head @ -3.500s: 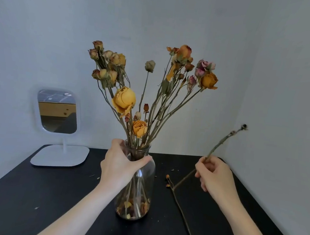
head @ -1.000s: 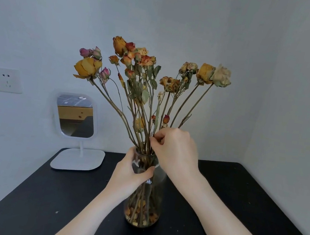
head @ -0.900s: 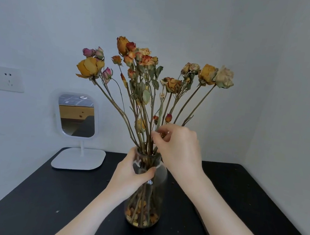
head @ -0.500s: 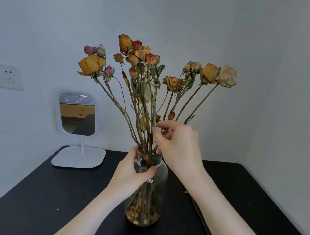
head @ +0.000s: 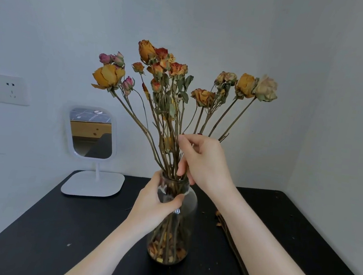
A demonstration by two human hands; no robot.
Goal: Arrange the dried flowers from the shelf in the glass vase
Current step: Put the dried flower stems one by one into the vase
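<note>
A clear glass vase [head: 185, 226] stands on the black table [head: 52, 231], loose petals at its bottom. A bunch of dried flowers [head: 173, 84] in yellow, orange and pink fans out from its neck. My left hand [head: 154, 204] wraps the vase's neck and shoulder. Just above the rim, my right hand [head: 205, 160] pinches stems between thumb and fingers. One bare dried stem [head: 233, 249] lies on the table to the right, partly hidden by my right forearm.
A white stand mirror [head: 91, 136] sits at the back left of the table. A wall socket plate [head: 3, 88] is on the left wall. White walls close off the back and right. Small dry crumbs dot the tabletop.
My right hand, which earlier held a bare stem at the right, has come to the bunch and risen along the stems above the rim. My left hand stays on the vase.
</note>
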